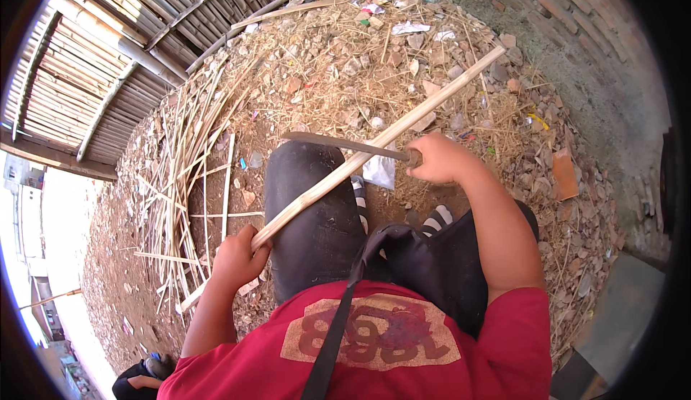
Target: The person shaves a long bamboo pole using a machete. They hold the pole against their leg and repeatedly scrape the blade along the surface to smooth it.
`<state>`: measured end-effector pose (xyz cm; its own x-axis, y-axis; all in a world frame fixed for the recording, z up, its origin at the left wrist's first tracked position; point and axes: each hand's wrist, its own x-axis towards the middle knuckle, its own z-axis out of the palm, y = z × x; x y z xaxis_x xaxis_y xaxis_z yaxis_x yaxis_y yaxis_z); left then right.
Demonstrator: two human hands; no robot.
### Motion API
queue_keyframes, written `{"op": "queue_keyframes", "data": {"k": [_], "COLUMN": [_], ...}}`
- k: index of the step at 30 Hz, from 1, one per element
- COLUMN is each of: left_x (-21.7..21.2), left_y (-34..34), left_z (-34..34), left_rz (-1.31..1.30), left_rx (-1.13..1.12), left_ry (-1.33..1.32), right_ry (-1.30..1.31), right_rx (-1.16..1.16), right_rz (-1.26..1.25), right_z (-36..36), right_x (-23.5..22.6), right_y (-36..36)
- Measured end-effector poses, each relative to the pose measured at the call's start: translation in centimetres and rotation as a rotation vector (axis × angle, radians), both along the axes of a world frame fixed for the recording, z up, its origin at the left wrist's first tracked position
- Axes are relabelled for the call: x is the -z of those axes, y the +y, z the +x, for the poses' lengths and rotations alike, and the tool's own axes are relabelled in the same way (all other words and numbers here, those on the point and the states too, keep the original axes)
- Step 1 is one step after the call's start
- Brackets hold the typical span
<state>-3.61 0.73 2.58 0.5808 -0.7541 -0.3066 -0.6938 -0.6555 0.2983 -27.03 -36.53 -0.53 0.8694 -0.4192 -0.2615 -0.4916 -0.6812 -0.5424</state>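
Two hands on the job — left hand (234, 259) clamps the near end of a long bamboo stick (374, 144) running up and away to the right, across the knee; right hand (439, 159) grips a knife (338, 143), blade lying crosswise on the stick, pointing left.

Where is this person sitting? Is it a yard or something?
Probably an outdoor work yard. The bare dirt ground is strewn with split bamboo strips, a bamboo slat fence stands behind and a brick wall runs alongside. Stones and litter lie about.
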Motion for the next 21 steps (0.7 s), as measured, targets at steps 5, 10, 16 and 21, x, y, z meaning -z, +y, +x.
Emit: {"op": "queue_keyframes", "data": {"k": [5,10,16,21], "left_x": [-0.5,1.3,2.6,2.4], "left_y": [-0.6,0.6,0.1,1.7], "left_z": [-0.4,0.2,0.8,0.0], "left_rz": [-0.043,-0.032,-0.049,-0.038], "left_rx": [0.03,0.028,0.078,0.077], "left_ry": [-0.015,-0.056,-0.109,-0.161], "right_ry": [0.084,0.053,0.121,-0.006], "right_rx": [0.188,0.022,0.013,-0.011], "right_rz": [0.125,0.088,0.233,-0.019], "right_z": [-1.0,0.5,-0.5,0.3], "right_x": [0.9,0.2,2.5,0.5], "right_y": [-3.1,-0.3,-2.4,0.3]}}
